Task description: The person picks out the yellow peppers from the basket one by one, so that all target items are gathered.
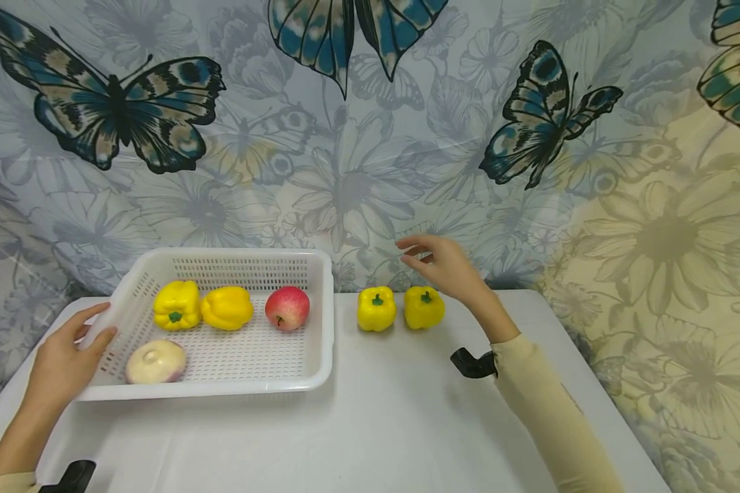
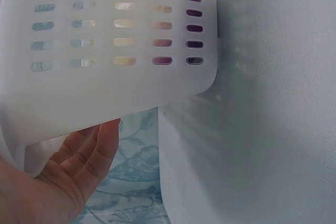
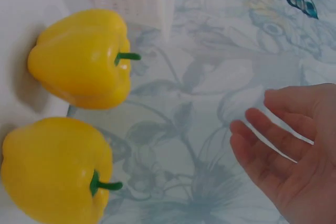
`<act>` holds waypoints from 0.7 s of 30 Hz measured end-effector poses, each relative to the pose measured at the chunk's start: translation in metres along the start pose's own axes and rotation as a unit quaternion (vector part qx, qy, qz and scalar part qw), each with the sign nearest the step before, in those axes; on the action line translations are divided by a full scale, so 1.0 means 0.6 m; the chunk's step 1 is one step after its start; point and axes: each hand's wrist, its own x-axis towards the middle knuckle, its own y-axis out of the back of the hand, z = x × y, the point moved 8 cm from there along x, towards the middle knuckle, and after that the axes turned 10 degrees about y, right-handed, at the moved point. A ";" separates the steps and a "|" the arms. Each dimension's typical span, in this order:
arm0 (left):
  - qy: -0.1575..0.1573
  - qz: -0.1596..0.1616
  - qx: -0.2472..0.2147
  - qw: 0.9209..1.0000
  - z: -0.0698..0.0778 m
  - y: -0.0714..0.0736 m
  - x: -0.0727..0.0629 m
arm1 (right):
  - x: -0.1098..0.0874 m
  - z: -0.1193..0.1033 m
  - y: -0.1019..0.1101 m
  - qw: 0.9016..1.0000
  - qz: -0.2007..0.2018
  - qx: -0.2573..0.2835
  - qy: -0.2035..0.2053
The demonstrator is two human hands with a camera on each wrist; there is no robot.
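Observation:
A white perforated plastic basket (image 1: 240, 392) stands on the left part of the table, and my left hand (image 1: 68, 356) grips its left rim. In the left wrist view the fingers (image 2: 107, 142) curl at the basket's wall (image 2: 94, 98). Inside lie two yellow bell peppers (image 1: 177, 305) (image 1: 227, 308), a red apple (image 1: 287, 308) and a pale, purple-tinged onion-like vegetable (image 1: 156, 361). My right hand (image 1: 440, 263) hovers empty, fingers loosely bent, above and behind two more yellow bell peppers (image 1: 376, 309) (image 1: 424, 307). Both of these stand upright to the right of the basket, green stems showing.
A white cloth covers the table (image 1: 370, 438). Behind it hangs a backdrop (image 1: 358, 178) printed with butterflies and flowers, close to the basket's far side. Black wrist mounts (image 1: 473, 363) show at both forearms.

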 end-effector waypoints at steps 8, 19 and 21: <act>-0.001 -0.003 0.000 1.000 -0.001 0.000 0.000 | 0.019 -0.027 -0.012 1.000 -0.006 0.006 0.017; 0.004 -0.009 -0.001 1.000 -0.003 -0.002 0.001 | 0.052 -0.054 -0.054 0.998 -0.029 0.060 -0.020; 0.002 -0.008 -0.002 1.000 -0.002 -0.002 0.001 | 0.060 -0.061 -0.063 0.998 -0.033 0.058 -0.019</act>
